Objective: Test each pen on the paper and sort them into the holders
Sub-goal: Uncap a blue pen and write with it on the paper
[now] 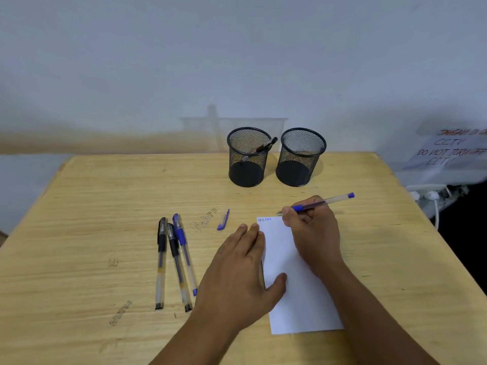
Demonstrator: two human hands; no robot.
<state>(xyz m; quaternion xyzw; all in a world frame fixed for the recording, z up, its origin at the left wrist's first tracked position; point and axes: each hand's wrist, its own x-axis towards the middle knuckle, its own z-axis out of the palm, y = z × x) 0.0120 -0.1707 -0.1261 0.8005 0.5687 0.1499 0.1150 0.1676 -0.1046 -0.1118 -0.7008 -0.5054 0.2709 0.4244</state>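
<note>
My right hand grips an uncapped blue pen, its tip at the top edge of the white paper, near a short line of blue writing. My left hand lies flat with straight fingers, pressing the paper's left edge. The pen's blue cap lies on the table left of the paper. Three capped pens lie side by side further left: two black and one blue. Two black mesh holders stand at the back: the left holder contains a dark pen, the right holder looks empty.
The wooden table bears scratched lettering. A wall rises behind the holders. At the right, beyond the table edge, hang a paper sign about CCTV and a white power strip with cables.
</note>
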